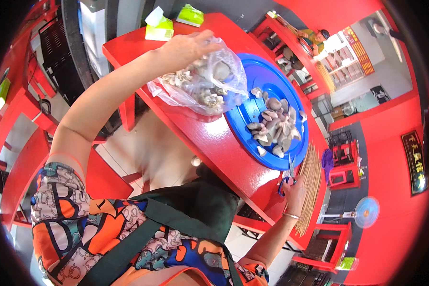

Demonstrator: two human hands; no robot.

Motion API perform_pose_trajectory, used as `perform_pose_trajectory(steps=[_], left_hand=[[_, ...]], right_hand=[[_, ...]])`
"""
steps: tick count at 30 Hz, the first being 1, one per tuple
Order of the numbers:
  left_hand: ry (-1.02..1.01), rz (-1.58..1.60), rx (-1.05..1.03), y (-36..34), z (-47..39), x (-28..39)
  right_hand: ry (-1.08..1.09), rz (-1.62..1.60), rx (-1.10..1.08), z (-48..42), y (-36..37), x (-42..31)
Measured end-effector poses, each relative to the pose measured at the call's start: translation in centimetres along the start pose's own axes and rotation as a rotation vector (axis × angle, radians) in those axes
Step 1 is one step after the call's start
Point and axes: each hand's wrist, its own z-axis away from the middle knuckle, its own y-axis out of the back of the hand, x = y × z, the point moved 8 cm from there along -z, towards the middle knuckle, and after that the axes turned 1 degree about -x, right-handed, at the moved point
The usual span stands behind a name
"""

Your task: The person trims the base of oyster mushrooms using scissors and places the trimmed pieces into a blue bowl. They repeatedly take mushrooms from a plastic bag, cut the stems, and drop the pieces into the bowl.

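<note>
My left hand [191, 46] is at the upper rim of a clear plastic bag [236, 80], its fingers bent over the film; whether they grip it cannot be told. Clusters of oyster mushrooms [211, 100] fill the bag, which rests on the red table and against a round blue plastic tray [241, 137]. Cut grey-white mushroom pieces [279, 123] lie heaped in the tray. My right hand [295, 195] holds scissors [290, 169] with blue handles, blades pointing at the tray's near rim. Beside that hand lies a bundle of thin wooden skewers [310, 182].
Two green tissue packs [159, 28] stand at the far left end of the red table [200, 132]. A red stool or chair seat [105, 173] is beside me. Across the room, a person [316, 39] is at another red table. A fan [366, 212] and a purple cloth [327, 162] are at the right.
</note>
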Motion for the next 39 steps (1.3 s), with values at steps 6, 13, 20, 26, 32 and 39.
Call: perform_pose_trajectory(steps=[6,13,20,26,32,39], left_hand=[[0.138,-0.124,-0.058,-1.3,-3.1,-2.6],[0.617,0.940,0.164,0.9,-4.3,-5.4],[0.419,0.390,0.284,2.6,3.0,1.0],[0.224,0.243,0.120,0.4,5.5,4.9],[0.123,-0.064,-0.090,-2.5,6.2,6.7],[0.052,-0.134,-0.132,-3.5,7.5,7.3]], right_hand=[[0.092,0.071,-0.085,-0.6,-0.2,-1.6],[0.059,0.343,0.106,1.0,5.6,-9.6],[0.885,-0.669,0.096,3.6,6.5,-31.7],[0.962,-0.455,0.215,-4.1,2.2,-39.5],[0.909,-0.142,0.135,-7.1,-1.9,-44.0],[0.818,-0.530,-0.303,-10.6,-2.5,-46.8]])
